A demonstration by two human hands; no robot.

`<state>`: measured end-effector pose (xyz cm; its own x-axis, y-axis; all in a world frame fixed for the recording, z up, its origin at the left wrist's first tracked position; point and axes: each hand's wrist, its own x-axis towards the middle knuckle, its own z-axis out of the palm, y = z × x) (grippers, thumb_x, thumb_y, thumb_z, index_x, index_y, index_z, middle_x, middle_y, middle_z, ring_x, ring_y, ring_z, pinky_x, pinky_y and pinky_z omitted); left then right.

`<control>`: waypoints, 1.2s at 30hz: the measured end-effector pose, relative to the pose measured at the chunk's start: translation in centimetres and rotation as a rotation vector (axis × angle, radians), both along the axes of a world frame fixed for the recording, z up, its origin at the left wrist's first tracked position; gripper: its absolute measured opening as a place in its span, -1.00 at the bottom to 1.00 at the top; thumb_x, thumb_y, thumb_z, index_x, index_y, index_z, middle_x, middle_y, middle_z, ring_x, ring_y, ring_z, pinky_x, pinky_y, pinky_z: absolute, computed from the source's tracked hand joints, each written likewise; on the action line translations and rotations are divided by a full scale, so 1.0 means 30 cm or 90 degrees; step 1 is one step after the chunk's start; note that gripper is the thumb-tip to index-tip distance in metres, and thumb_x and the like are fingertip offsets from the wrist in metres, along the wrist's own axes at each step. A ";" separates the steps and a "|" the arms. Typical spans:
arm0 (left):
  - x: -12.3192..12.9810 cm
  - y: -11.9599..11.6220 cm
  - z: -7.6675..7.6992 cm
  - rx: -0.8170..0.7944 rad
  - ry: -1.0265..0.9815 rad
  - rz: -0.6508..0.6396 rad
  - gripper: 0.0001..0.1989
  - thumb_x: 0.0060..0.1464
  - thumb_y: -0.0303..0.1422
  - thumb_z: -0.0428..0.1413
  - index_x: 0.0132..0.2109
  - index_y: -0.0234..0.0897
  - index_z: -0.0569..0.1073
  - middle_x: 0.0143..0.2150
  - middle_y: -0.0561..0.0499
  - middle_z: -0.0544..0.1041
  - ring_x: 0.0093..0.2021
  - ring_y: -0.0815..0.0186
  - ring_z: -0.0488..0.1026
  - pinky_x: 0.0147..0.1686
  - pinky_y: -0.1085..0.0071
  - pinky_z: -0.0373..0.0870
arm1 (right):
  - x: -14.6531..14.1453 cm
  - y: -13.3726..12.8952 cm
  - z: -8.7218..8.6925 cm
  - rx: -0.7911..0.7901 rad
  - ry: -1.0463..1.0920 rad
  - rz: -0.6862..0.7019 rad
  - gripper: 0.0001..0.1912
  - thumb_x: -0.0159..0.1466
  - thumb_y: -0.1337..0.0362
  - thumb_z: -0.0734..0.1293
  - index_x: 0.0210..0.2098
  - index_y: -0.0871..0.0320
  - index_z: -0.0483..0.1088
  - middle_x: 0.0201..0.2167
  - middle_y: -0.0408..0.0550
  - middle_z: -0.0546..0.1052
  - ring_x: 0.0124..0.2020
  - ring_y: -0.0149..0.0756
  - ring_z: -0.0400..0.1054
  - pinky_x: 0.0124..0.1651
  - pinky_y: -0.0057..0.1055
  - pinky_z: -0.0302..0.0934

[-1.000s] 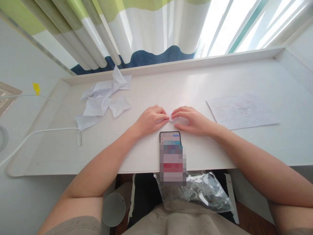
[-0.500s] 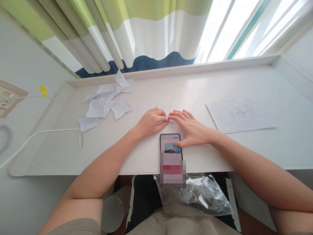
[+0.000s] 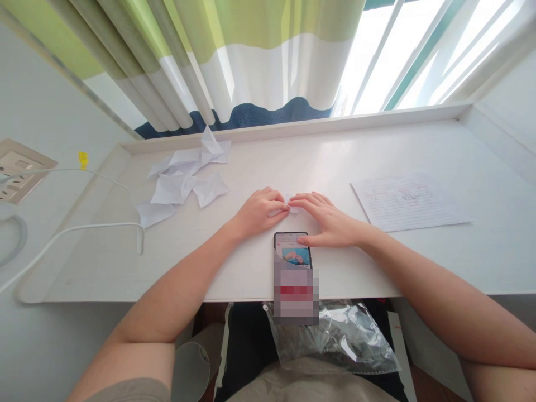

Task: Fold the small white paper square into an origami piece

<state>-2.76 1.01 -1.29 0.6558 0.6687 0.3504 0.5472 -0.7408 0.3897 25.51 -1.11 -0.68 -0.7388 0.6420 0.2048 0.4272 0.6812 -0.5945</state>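
Observation:
Between my hands on the white desk lies a small piece of white paper (image 3: 293, 207), mostly covered by fingers. My left hand (image 3: 263, 209) is closed on its left side, thumb and fingers pinched together at the paper. The fingertips of my right hand (image 3: 324, 219) touch the paper from the right, its fingers stretched out and the thumb apart, over the top of a phone (image 3: 296, 255). The phone lies just below the paper, with a picture of hands on its screen.
Folded white papers (image 3: 173, 187) lie in a heap at the back left. A written sheet (image 3: 412, 201) is at the right. White cables (image 3: 84, 228) cross the left side. A clear plastic bag (image 3: 339, 338) hangs below the desk's front edge (image 3: 243, 300).
My right thumb has moved up a little, to the top edge of the phone. The picture on the phone has changed. The whole view has shifted slightly.

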 end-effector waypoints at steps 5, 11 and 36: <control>0.000 0.004 -0.001 -0.003 0.003 -0.003 -0.80 0.52 -0.27 0.22 -0.02 -0.14 0.77 -0.03 -0.09 0.75 0.02 0.13 0.61 0.06 0.13 0.49 | -0.003 -0.004 -0.004 0.003 -0.023 0.019 0.02 0.34 -0.26 0.57 0.61 -0.10 0.17 0.58 0.20 0.37 0.65 0.35 0.17 0.71 0.49 -0.09; -0.001 0.003 0.002 -0.008 -0.009 -0.009 -0.80 0.51 -0.28 0.22 -0.02 -0.14 0.76 -0.03 -0.08 0.75 0.01 0.13 0.60 0.07 0.13 0.49 | 0.003 -0.004 -0.008 0.006 -0.029 0.037 0.11 0.31 -0.30 0.58 0.64 -0.07 0.14 0.61 0.22 0.33 0.67 0.35 0.14 0.73 0.47 -0.15; -0.008 0.001 0.007 -0.013 -0.007 0.001 -0.82 0.50 -0.27 0.26 -0.03 -0.15 0.77 0.02 -0.11 0.73 0.09 0.10 0.62 0.13 0.10 0.52 | 0.007 0.029 -0.007 0.030 0.025 -0.073 -0.58 0.45 0.24 0.39 0.28 -0.05 0.56 0.36 0.08 0.64 0.43 0.15 0.48 0.57 0.34 0.22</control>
